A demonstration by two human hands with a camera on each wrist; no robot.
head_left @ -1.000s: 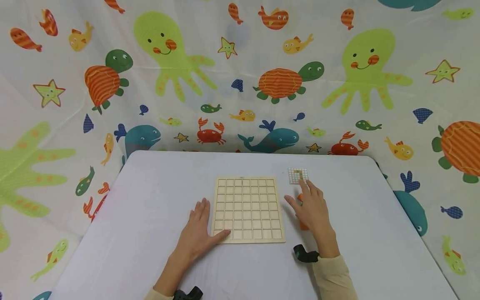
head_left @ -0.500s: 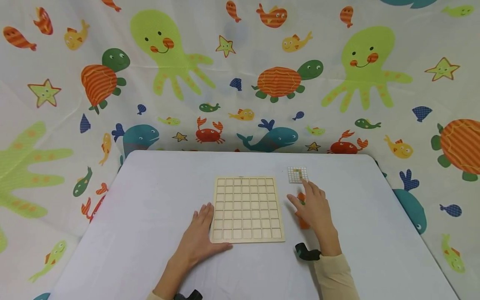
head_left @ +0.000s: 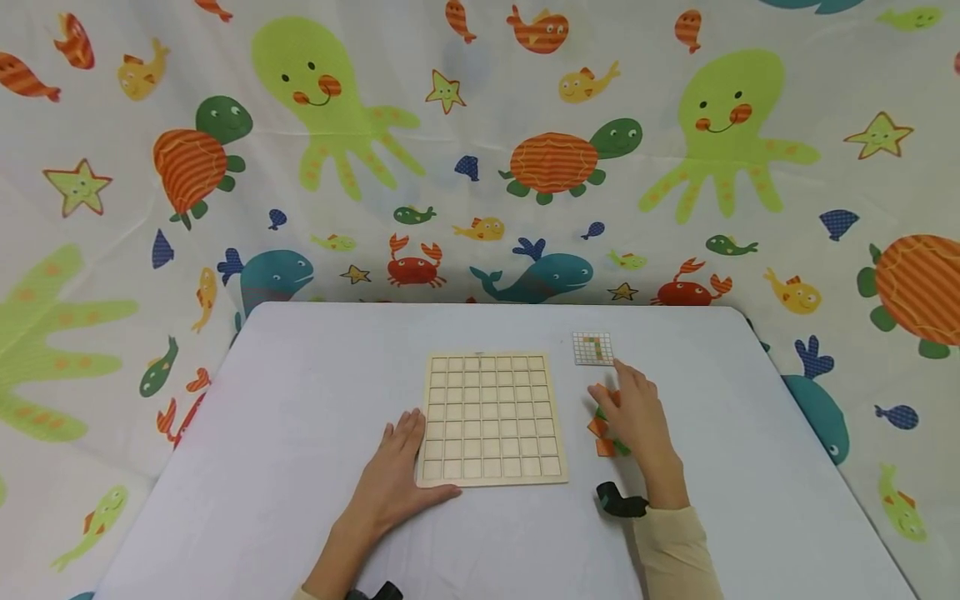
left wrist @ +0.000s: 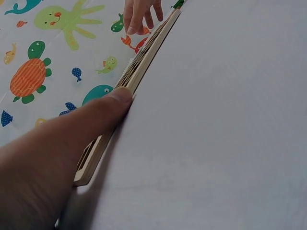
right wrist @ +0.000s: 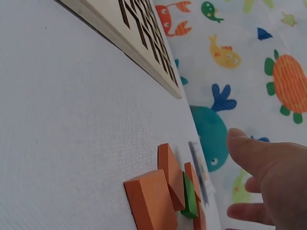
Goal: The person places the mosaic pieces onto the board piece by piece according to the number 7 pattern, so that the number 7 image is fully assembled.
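Observation:
A square wooden grid board (head_left: pixel 491 418) with shallow cells lies flat on the table. My left hand (head_left: pixel 392 471) rests at its near left corner, straight fingers along the left side and the thumb along the front edge. In the left wrist view, the thumb (left wrist: pixel 103 112) presses that edge. To the right of the board, my right hand (head_left: pixel 637 414) hovers with loosely extended fingers over a small group of tiles, holding nothing. Orange tiles (head_left: pixel 604 448) and green tiles (head_left: pixel 622 447) lie there, partly hidden under the hand. The right wrist view shows a thick orange tile (right wrist: pixel 151 199) beside a green one.
A small card (head_left: pixel 591 348) printed with a grid and a coloured pattern lies just beyond the right fingertips. The white table (head_left: pixel 315 375) backs onto a hanging cloth (head_left: pixel 450 192) printed with sea animals.
My right hand has drawn slightly right, uncovering more orange and green tiles. The left thumb has slid from the board's top down to its front edge. The board stays in place.

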